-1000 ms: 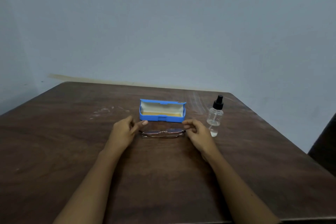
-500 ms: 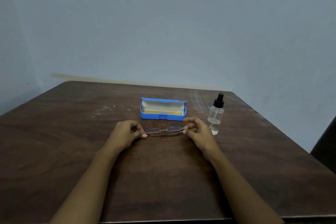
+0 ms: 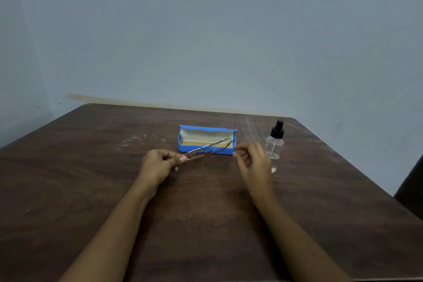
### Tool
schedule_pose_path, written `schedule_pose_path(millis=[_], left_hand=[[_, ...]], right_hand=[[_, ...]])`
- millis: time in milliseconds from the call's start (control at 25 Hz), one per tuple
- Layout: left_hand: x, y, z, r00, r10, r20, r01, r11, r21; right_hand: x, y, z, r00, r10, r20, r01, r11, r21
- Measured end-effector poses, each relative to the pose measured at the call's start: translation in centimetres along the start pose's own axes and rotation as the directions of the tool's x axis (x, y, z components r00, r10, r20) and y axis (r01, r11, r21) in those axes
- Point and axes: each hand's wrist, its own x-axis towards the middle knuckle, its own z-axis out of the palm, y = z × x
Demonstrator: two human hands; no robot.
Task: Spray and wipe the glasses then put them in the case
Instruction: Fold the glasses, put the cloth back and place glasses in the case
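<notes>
Thin metal-framed glasses (image 3: 209, 147) are lifted off the table, tilted up to the right, in front of the blue case. My left hand (image 3: 160, 163) pinches their left end between thumb and fingers. My right hand (image 3: 253, 160) is off the frame, just right of it, fingers loosely curled with nothing in them, slightly blurred. The blue glasses case (image 3: 183, 144) lies open behind the glasses, pale lining and a yellowish cloth showing inside. A clear spray bottle (image 3: 274, 144) with a black nozzle stands right of the case, partly behind my right hand.
The dark wooden table (image 3: 91, 190) runs back to a blue-grey wall. Its right edge slants close to the bottle, and a dark object (image 3: 412, 190) sits beyond that edge at the far right.
Both hands lifted the glasses from the table. My right hand then let go and moved right toward the bottle, while my left hand raised the glasses, tilting them in front of the case.
</notes>
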Motion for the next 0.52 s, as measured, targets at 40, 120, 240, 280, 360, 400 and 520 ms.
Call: schedule_pose_path(millis=[40,120,240,280,360,400,520], left_hand=[[0.0,0.1,0.1,1.000,-0.005,0.005,0.005,0.999,-0.034],[-0.3,0.6,0.5,0.999,-0.014,0.032,0.017,0.995,-0.103],[-0.9,1.4,0.9,0.992,-0.082,0.091,0.097,0.980,-0.173],[-1.0,1.6,1.0,0.988,-0.101,0.113,0.120,0.976,-0.180],[-1.2,1.9,1.1,0.979,-0.126,0.157,0.155,0.971,-0.184],[-1.3,2.0,1.1,0.974,-0.141,0.178,0.173,0.968,-0.181],[-1.6,2.4,1.0,0.961,-0.170,0.219,0.206,0.967,-0.150]], right_hand=[[-0.1,-0.2,0.1,0.990,-0.143,0.012,0.144,0.984,-0.105],[-0.3,-0.8,0.5,0.926,-0.374,0.054,0.372,0.877,-0.302],[-0.1,-2.0,1.1,0.805,-0.583,0.112,0.560,0.682,-0.470],[0.0,-2.2,1.3,0.769,-0.624,0.135,0.597,0.627,-0.500],[0.2,-2.2,1.7,0.724,-0.666,0.180,0.642,0.555,-0.528],[0.3,-2.2,1.8,0.713,-0.674,0.192,0.653,0.540,-0.532],[0.4,-2.3,1.7,0.688,-0.697,0.203,0.672,0.506,-0.541]])
